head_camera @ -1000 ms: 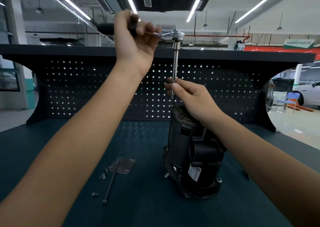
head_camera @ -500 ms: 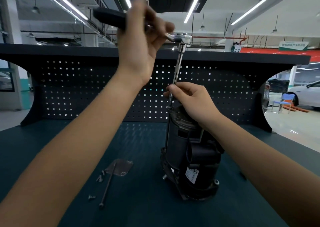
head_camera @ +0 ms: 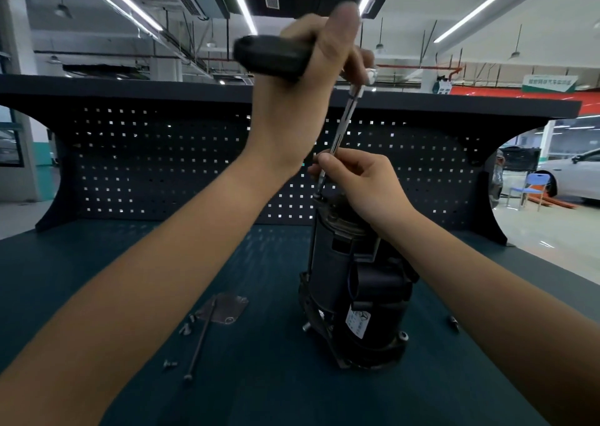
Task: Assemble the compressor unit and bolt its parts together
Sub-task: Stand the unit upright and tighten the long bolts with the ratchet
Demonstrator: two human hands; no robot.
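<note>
A black compressor unit [head_camera: 354, 292] stands upright on the dark green bench top [head_camera: 97, 263], a white label on its lower front. A long silver extension bar [head_camera: 341, 133] rises tilted from its top edge to a ratchet head. My left hand [head_camera: 311, 78] grips the ratchet's black handle [head_camera: 269, 57] high above the unit. My right hand [head_camera: 360, 179] pinches the lower end of the bar just above the unit's top. The bar's tip and the bolt under it are hard to see.
On the bench left of the unit lie a thin metal plate [head_camera: 224, 308], a long bolt [head_camera: 201, 338] and a few loose screws [head_camera: 170, 364]. Another small part [head_camera: 454, 322] lies to the right. A dark pegboard back wall [head_camera: 162, 166] closes the bench's far side.
My left hand has swung the ratchet handle round toward me and to the right, and the extension bar now leans more. My right hand stays pinching the bar's lower end.
</note>
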